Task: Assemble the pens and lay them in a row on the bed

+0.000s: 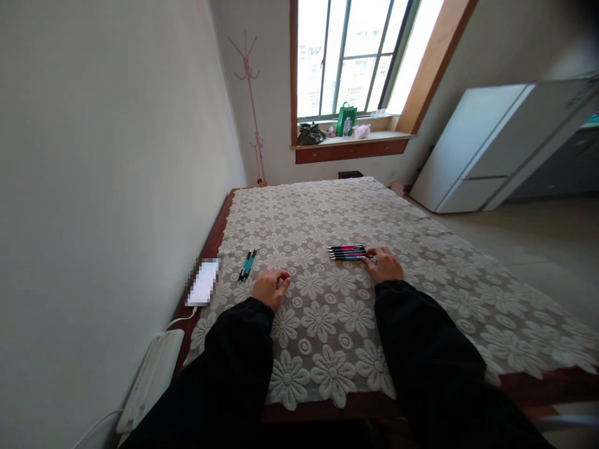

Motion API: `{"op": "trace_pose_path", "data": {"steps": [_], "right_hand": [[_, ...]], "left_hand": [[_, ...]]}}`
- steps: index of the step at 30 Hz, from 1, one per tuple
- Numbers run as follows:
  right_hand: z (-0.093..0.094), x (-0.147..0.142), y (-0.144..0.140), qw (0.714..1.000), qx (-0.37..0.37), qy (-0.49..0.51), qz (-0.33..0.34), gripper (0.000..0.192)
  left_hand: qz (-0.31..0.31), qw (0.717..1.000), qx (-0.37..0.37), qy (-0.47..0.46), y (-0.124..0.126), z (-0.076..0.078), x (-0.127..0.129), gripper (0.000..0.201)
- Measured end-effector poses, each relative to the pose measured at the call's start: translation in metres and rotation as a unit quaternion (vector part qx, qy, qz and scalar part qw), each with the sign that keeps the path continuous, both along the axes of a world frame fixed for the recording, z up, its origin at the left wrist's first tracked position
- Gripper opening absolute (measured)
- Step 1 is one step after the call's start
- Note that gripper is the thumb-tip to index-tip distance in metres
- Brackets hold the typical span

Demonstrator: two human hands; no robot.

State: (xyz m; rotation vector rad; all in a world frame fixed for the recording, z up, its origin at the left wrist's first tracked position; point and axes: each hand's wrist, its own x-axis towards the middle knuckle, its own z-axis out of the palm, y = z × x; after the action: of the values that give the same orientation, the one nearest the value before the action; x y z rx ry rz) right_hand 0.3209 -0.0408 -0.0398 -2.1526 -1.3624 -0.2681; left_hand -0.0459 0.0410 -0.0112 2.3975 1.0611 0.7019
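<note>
Resting on lace tablecloth — right hand, fingers curled, touching red pens at 10 o'clock; left hand loosely curled, empty — teal pens at 11 o'clock.

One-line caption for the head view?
Right hand touches a row of pens; left hand rests near two teal pens.

It was a room in a home. A table wore a flowery lace cloth, a fridge stood nearby, and bags sat on the windowsill.
</note>
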Motion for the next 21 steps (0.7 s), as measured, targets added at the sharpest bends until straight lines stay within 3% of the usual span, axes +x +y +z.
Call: {"op": "trace_pose_path", "data": {"steps": [7,13,17,21], "right_hand": [[-0.001,0.0,0.002,1.0,0.003,0.011,0.02,0.016],[0.002,-0.004,0.001,1.0,0.001,0.0,0.01,0.015],[0.003,-0.008,0.0,1.0,0.0,-0.001,0.017,0.017],[0.004,-0.011,0.0,1.0,0.005,0.001,0.027,0.018]], "left_hand": [[0.03,0.999,0.029,0.0,0.003,0.001,-0.003,0.016],[0.158,0.984,0.082,0.026,0.018,0.014,-0.02,0.018],[0.258,0.96,0.066,0.087,0.028,0.016,-0.034,0.025],[0.281,0.949,0.044,0.136,0.034,0.012,-0.043,0.032]]}}
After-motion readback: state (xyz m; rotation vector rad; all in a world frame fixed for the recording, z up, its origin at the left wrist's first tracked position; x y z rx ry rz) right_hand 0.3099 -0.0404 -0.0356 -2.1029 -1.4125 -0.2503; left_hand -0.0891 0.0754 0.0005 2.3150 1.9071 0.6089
